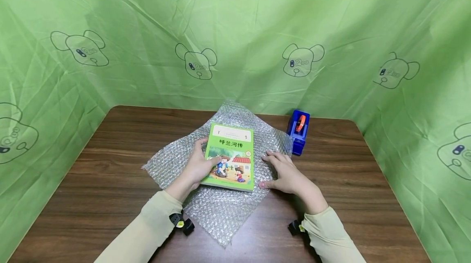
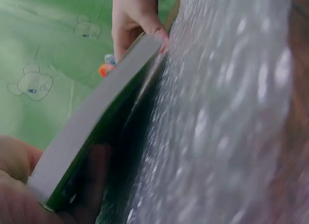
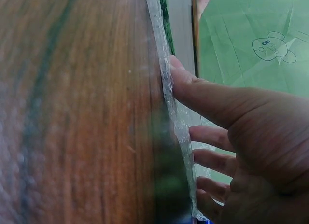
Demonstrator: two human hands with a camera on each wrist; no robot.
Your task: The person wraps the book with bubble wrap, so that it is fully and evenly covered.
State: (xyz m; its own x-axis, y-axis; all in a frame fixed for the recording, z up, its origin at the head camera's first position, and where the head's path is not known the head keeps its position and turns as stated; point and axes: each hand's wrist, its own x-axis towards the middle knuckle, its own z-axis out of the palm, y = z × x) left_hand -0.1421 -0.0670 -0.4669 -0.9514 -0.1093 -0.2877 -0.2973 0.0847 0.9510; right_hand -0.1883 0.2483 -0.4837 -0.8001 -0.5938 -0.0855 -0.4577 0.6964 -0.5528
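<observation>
A green paperback book (image 1: 229, 158) with a picture of two figures on its cover lies over a sheet of bubble wrap (image 1: 224, 218). My left hand (image 1: 196, 169) grips the book's left side, thumb on the cover and fingers under the edge. In the left wrist view the book (image 2: 96, 113) is tilted, its near edge raised off the wrap (image 2: 217, 113). My right hand (image 1: 287, 173) rests on the wrap to the right of the book, fingers spread. The right wrist view shows this hand's (image 3: 265, 132) fingertips against the sheet, holding nothing.
A blue tape dispenser (image 1: 297, 144) with an orange-red roll (image 1: 301, 122) stands at the back right, touching or nearly touching the wrap's right corner. The brown wooden table (image 1: 110, 189) is bounded by green cloth walls (image 1: 250, 13) at the back and sides.
</observation>
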